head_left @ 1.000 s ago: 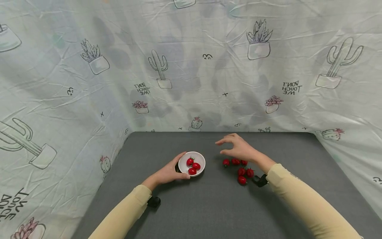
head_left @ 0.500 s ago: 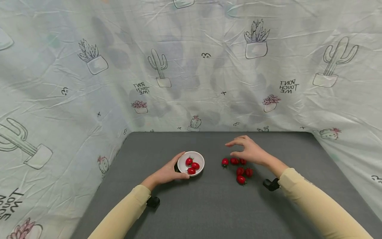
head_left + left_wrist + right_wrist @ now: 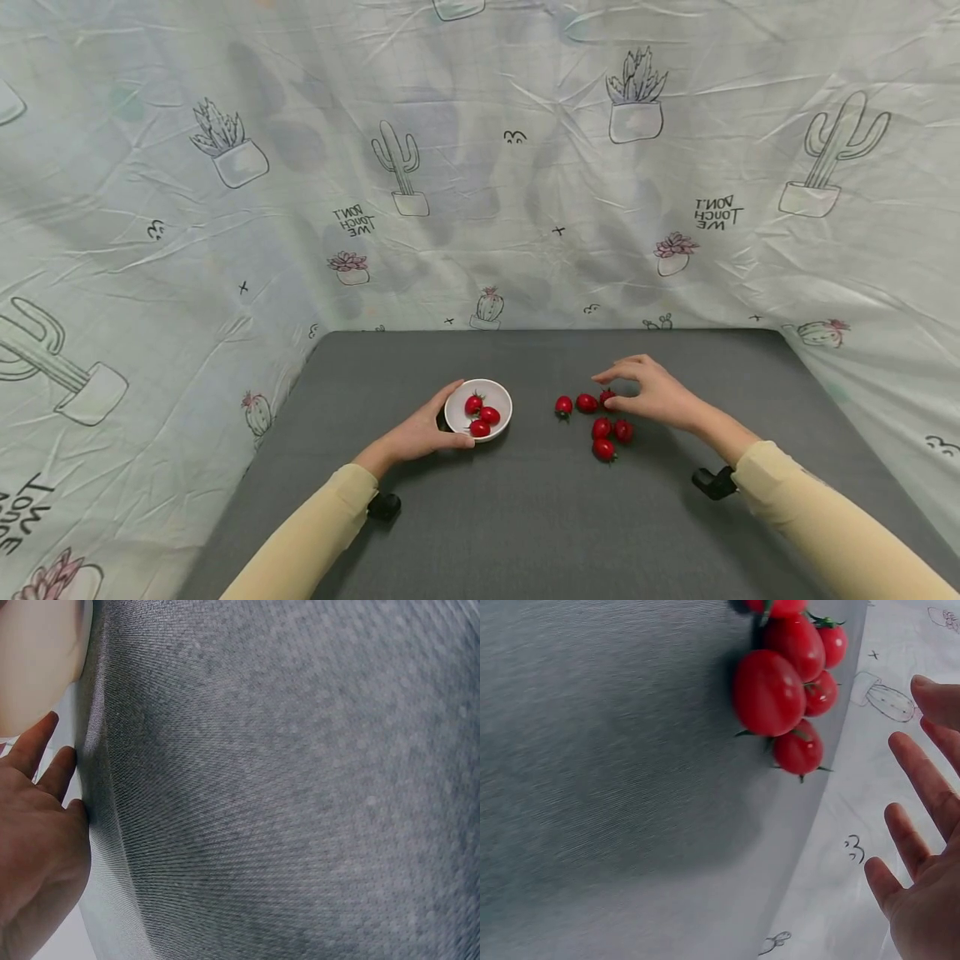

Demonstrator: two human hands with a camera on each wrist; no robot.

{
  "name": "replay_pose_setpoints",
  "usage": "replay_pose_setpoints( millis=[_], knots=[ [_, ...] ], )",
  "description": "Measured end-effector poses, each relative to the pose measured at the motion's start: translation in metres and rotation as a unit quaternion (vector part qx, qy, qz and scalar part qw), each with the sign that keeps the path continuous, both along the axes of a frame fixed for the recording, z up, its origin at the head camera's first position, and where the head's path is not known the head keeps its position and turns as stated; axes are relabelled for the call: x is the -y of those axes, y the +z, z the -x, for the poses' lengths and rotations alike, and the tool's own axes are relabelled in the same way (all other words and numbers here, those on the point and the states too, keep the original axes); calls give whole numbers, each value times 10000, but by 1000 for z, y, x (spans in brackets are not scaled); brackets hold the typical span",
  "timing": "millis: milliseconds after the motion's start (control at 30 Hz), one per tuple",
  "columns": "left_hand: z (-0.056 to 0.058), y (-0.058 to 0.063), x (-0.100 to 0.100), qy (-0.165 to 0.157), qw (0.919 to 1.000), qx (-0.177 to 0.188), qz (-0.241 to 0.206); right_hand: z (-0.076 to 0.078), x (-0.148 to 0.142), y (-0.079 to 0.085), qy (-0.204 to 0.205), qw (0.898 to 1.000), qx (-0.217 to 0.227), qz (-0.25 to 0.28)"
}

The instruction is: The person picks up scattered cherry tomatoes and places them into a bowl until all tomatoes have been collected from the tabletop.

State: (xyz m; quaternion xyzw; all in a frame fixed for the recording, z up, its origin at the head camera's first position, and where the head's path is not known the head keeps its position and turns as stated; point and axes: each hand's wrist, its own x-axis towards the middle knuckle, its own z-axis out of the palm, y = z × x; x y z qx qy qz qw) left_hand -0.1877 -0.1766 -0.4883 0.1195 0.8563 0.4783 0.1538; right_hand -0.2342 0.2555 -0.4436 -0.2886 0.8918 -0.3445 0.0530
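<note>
My left hand (image 3: 422,432) holds a small white bowl (image 3: 500,400) by its left side, thumb at the near rim and fingers spread along the far side. Inside the bowl lie three cherry tomatoes (image 3: 490,415) with green stems. The left wrist view shows fingertips against the pale bowl wall (image 3: 37,656). Over the farthest right tomato (image 3: 607,398) hovers my right hand (image 3: 660,397), thumb and fingers apart with nothing between them. Several more cherry tomatoes (image 3: 602,428) rest on the table in two loose groups. In the right wrist view, that hand's fingers (image 3: 911,840) are spread beside the tomatoes (image 3: 769,694).
The dark grey table (image 3: 480,533) ends at a pale curtain (image 3: 480,167) printed with cacti, which hangs behind and at both sides. A black wrist camera (image 3: 384,507) sits under the left wrist, another black device (image 3: 714,483) under the right.
My right hand has moved to the right and lower, from above the left of the tomatoes to the farthest right one. The left hand stays on the bowl.
</note>
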Motion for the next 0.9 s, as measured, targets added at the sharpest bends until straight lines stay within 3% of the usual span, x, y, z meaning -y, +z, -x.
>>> replay_pose_setpoints(
  millis=[433, 900],
  knots=[
    [2, -1, 3, -91, 9999, 21, 60, -18, -21, -14, 8, 9995, -231, -202],
    [3, 0, 2, -83, 9999, 45, 90, -25, -30, -33, 27, 9988, -364, -328]
  ],
)
